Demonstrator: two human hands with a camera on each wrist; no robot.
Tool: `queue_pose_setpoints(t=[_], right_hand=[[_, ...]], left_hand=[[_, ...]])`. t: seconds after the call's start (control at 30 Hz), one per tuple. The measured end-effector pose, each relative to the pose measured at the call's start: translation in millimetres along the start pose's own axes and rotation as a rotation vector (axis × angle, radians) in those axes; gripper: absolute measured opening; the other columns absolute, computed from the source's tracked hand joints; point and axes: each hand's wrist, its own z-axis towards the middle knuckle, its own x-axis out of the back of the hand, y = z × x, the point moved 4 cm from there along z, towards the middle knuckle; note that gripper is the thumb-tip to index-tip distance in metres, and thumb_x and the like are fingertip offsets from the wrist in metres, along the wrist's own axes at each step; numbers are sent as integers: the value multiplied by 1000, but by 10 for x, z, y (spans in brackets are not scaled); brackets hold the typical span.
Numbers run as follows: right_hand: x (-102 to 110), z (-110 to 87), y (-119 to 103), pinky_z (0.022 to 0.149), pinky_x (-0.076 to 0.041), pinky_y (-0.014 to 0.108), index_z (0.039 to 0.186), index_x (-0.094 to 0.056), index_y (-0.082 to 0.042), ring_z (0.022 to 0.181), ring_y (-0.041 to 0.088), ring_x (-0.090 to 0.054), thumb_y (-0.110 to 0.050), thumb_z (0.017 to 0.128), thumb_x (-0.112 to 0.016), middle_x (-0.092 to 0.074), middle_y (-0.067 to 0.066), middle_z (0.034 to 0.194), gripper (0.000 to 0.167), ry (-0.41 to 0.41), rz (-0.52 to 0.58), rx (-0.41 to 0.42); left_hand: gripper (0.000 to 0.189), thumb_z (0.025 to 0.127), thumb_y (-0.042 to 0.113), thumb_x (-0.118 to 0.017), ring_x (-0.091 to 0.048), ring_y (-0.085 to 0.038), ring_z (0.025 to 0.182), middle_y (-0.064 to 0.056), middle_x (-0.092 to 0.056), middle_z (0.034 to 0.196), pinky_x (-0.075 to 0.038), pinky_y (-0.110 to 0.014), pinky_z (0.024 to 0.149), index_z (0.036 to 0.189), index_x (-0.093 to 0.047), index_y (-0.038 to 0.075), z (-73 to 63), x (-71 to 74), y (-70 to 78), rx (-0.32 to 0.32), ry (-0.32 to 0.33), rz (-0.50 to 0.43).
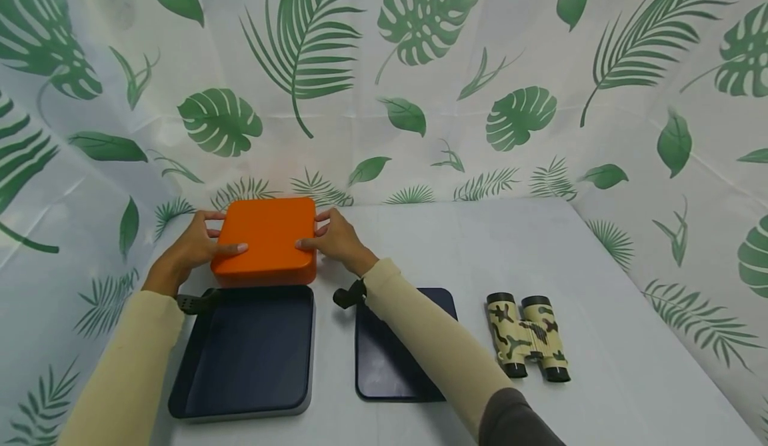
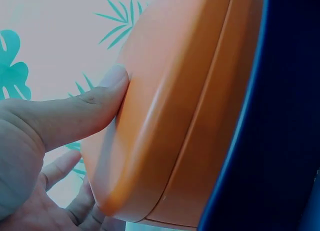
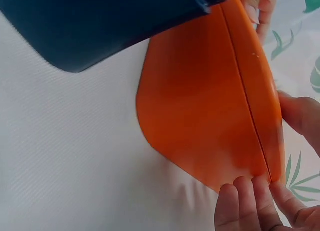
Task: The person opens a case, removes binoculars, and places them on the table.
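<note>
Right sleeve (image 1: 441, 339) overhangs navy panel (image 1: 384, 366); left hand (image 1: 195, 243) and right hand (image 1: 340, 237) grip orange box (image 1: 270, 233) near far-left corner of table (image 1: 474, 246); uneven pressure could let it slip.

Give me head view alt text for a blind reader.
A person's hands grip an orange box by both sides, behind an open dark tray on a white table. To the right lie a flat dark panel, partly hidden by a sleeve, and camouflage binoculars.
</note>
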Motion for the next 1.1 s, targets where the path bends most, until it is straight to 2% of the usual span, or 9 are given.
queue_pose_setpoints(t=[0.17, 0.3, 0.4, 0.57, 0.83, 1.1], right_hand=[[-3, 15, -9, 87, -58, 37, 140, -51, -12, 91, 24, -66, -26, 82, -94, -65, 9, 116, 73, -6, 101, -38], [-12, 30, -12, 100, -59, 42, 139, -55, -11, 101, 25, -66, -17, 82, -94, -65, 9, 123, 70, 6, 193, -76], [-18, 46, -13, 104, -59, 41, 140, -57, -9, 110, 25, -67, -11, 82, -92, -65, 9, 128, 68, 13, 270, -90], [-28, 81, 2, 101, -60, 35, 144, -60, -6, 113, 23, -68, -1, 83, -88, -66, 11, 133, 67, 2, 433, -108], [-67, 128, 79, 79, -55, 23, 145, -62, -7, 102, 17, -65, 10, 85, -80, -66, 8, 135, 64, -20, 649, -165], [-86, 146, 113, 86, -52, 30, 145, -61, -9, 103, 19, -64, 12, 87, -77, -64, 10, 140, 64, -59, 722, -177]], left_hand=[[117, 93, 41, -83, -29, -57, 152, -40, -20, 167, -29, -69, 124, 168, -2, 3, 0, -1, -35, 24, 3, -48], [116, 93, 39, -84, -29, -54, 154, -37, -18, 170, -31, -66, 125, 168, -5, 1, 9, -9, -69, 55, 5, -89], [114, 93, 37, -84, -29, -53, 155, -35, -17, 172, -30, -65, 126, 169, -7, 1, 13, -10, -81, 64, 19, -109], [110, 94, 34, -83, -28, -53, 156, -34, -17, 173, -29, -64, 127, 169, -9, 0, 12, -11, -81, 61, 30, -128], [103, 97, 27, -81, -33, -51, 155, -32, -20, 173, -33, -59, 127, 169, -12, 2, 14, -34, -81, 61, 38, -182], [105, 96, 31, -81, -29, -51, 156, -31, -19, 173, -31, -61, 127, 170, -11, 5, -6, -42, -100, 49, 38, -182]])
